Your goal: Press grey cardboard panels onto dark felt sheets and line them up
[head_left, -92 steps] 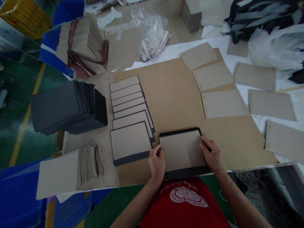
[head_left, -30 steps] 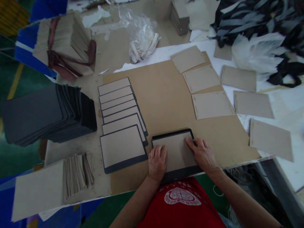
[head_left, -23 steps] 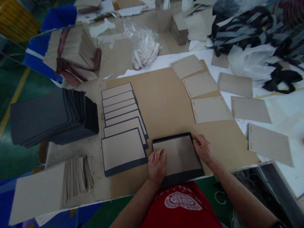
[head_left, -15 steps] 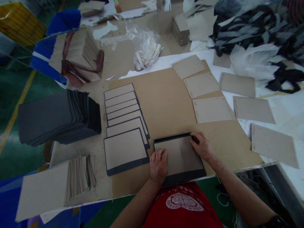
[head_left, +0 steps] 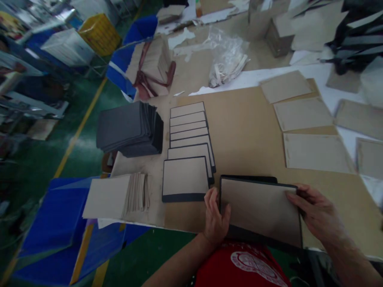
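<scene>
A dark-edged board panel (head_left: 259, 209) with a grey-brown face is lifted and tilted off the brown work sheet (head_left: 245, 131), close to my chest. My left hand (head_left: 216, 218) grips its left edge, fingers curled round it. My right hand (head_left: 318, 213) holds its right edge, thumb on top. Just left of it a row of several finished panels (head_left: 188, 155) lies overlapped in a column. A stack of dark grey sheets (head_left: 128, 129) sits further left.
Loose grey cards (head_left: 314, 153) lie spread at the right. A fanned pile of grey cards (head_left: 118, 195) sits at the front left, a tied bundle (head_left: 151, 65) and a clear plastic bag (head_left: 229, 59) at the back. Blue bins (head_left: 64, 231) and green floor lie left.
The panel lay flat under both pressing hands; now both hands have picked it up by its side edges. The view has swung left.
</scene>
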### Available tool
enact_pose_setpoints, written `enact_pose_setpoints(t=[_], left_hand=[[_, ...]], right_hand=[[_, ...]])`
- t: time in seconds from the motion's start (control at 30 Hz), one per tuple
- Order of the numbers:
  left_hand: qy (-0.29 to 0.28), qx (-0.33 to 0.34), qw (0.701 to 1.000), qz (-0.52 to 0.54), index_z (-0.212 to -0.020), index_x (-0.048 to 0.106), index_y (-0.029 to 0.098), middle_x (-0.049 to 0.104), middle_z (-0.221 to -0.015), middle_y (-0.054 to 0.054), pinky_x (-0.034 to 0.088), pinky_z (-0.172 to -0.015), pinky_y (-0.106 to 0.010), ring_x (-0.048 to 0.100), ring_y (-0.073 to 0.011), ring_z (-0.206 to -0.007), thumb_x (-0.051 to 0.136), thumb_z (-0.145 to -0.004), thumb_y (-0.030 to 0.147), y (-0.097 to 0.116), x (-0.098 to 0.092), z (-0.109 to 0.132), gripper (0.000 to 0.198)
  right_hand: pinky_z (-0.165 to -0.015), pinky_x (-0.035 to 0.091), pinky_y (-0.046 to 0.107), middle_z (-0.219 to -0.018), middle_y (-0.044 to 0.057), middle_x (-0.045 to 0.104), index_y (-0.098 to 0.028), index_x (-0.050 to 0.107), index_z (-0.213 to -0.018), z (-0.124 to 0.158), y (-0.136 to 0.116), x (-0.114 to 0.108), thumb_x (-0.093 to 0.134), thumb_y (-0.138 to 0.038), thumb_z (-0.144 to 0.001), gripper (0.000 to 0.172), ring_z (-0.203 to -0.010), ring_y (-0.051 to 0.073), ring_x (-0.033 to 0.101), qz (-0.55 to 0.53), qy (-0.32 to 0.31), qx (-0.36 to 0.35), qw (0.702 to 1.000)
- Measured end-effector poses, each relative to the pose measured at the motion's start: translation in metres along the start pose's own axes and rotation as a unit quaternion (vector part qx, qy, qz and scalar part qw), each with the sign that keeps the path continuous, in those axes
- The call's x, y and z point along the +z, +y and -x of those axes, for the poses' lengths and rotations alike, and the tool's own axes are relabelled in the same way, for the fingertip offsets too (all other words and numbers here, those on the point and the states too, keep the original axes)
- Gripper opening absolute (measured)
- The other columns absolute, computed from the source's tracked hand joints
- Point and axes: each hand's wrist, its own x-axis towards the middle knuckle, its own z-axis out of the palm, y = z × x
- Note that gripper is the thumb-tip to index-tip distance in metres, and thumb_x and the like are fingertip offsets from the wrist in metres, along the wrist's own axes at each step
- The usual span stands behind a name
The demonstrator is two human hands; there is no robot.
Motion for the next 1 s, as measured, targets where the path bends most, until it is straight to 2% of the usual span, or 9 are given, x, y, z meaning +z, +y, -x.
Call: enact_pose_setpoints(t=[0.07, 0.17, 0.23, 0.37, 0.5, 0.63, 0.77, 0.87, 1.0], left_hand=[[-0.007, -0.13, 0.985, 0.112, -0.139, 0.04, 0.018, 0.055, -0.137, -0.017, 0.048, -0.107, -0.042, 0.054, -0.0248, -0.128, 0.057, -0.091, 0.032, 0.003, -0.019, 0.004, 0.053], [0.031, -0.258, 0.937, 0.232, -0.131, 0.048, 0.02, 0.065, -0.126, -0.012, 0.051, -0.1, -0.038, 0.063, -0.0235, -0.116, 0.061, -0.087, 0.042, -0.01, -0.056, 0.006, 0.051], [0.084, -0.286, 0.923, 0.243, -0.128, 0.049, 0.02, 0.068, -0.123, -0.011, 0.052, -0.098, -0.038, 0.065, -0.0237, -0.112, 0.066, -0.082, 0.045, -0.03, -0.085, 0.005, 0.055], [0.156, -0.315, 0.923, 0.154, -0.124, 0.055, 0.019, 0.07, -0.117, -0.012, 0.053, -0.096, -0.039, 0.066, -0.0248, -0.109, 0.071, -0.075, 0.046, -0.084, -0.138, -0.003, 0.059], [0.177, -0.311, 0.933, 0.031, -0.121, 0.06, 0.018, 0.07, -0.112, -0.011, 0.052, -0.095, -0.041, 0.066, -0.0257, -0.106, 0.068, -0.075, 0.046, -0.122, -0.161, -0.011, 0.054], [0.189, -0.254, 0.94, -0.126, -0.118, 0.064, 0.014, 0.065, -0.115, -0.016, 0.049, -0.099, -0.049, 0.061, -0.0297, -0.109, 0.061, -0.079, 0.048, -0.137, -0.156, -0.015, 0.052], [0.167, -0.202, 0.928, -0.264, -0.119, 0.063, 0.008, 0.059, -0.116, -0.02, 0.043, -0.103, -0.056, 0.053, -0.0341, -0.116, 0.055, -0.085, 0.043, -0.136, -0.146, -0.011, 0.049], [0.2, -0.166, 0.915, -0.31, -0.122, 0.059, 0.006, 0.054, -0.121, -0.022, 0.041, -0.103, -0.058, 0.048, -0.0349, -0.119, 0.052, -0.09, 0.041, -0.13, -0.149, -0.01, 0.048], [0.236, -0.05, 0.926, -0.292, -0.129, 0.051, 0.013, 0.05, -0.128, -0.018, 0.04, -0.105, -0.056, 0.045, -0.031, -0.125, 0.05, -0.092, 0.034, -0.117, -0.178, -0.047, 0.042]], right_hand=[[-0.059, 0.05, 0.021, -0.078, -0.002, 0.067, -0.024, 0.068, -0.091, 0.0, -0.006, 0.015, 0.089, -0.041, -0.055, 0.045, -0.07, 0.014, 0.061, -0.019, -0.019, -0.002, 1.0], [-0.063, 0.052, 0.024, -0.082, 0.0, 0.069, -0.022, 0.068, -0.091, 0.004, -0.013, 0.068, 0.086, -0.043, -0.06, 0.041, -0.074, 0.016, 0.063, 0.002, -0.07, -0.029, 0.997], [-0.068, 0.053, 0.027, -0.083, 0.001, 0.069, -0.021, 0.069, -0.092, 0.006, -0.011, 0.115, 0.082, -0.043, -0.063, 0.04, -0.075, 0.017, 0.063, 0.027, -0.108, -0.056, 0.992], [-0.075, 0.053, 0.034, -0.082, 0.002, 0.07, -0.02, 0.069, -0.096, 0.001, 0.009, 0.206, 0.072, -0.041, -0.069, 0.035, -0.076, 0.02, 0.063, 0.112, -0.185, -0.116, 0.969], [-0.087, 0.051, 0.042, -0.098, 0.007, 0.07, -0.019, 0.067, -0.103, -0.009, 0.032, 0.256, 0.064, -0.033, -0.073, 0.033, -0.089, 0.024, 0.064, 0.219, -0.181, -0.184, 0.941], [-0.096, 0.049, 0.045, -0.108, 0.013, 0.065, -0.016, 0.064, -0.109, -0.009, 0.044, 0.27, 0.057, -0.025, -0.081, 0.031, -0.102, 0.028, 0.061, 0.332, -0.152, -0.277, 0.889], [-0.098, 0.049, 0.047, -0.112, 0.016, 0.059, -0.014, 0.06, -0.119, 0.0, 0.046, 0.268, 0.053, -0.024, -0.084, 0.037, -0.11, 0.031, 0.055, 0.415, -0.133, -0.353, 0.828], [-0.092, 0.052, 0.044, -0.114, 0.015, 0.057, -0.016, 0.057, -0.123, 0.003, 0.038, 0.249, 0.05, -0.028, -0.087, 0.038, -0.107, 0.029, 0.057, 0.396, -0.122, -0.36, 0.836], [-0.08, 0.054, 0.043, -0.112, 0.012, 0.059, -0.021, 0.06, -0.117, -0.006, 0.034, 0.183, 0.05, -0.042, -0.087, 0.038, -0.089, 0.026, 0.063, 0.342, -0.031, -0.358, 0.868]])
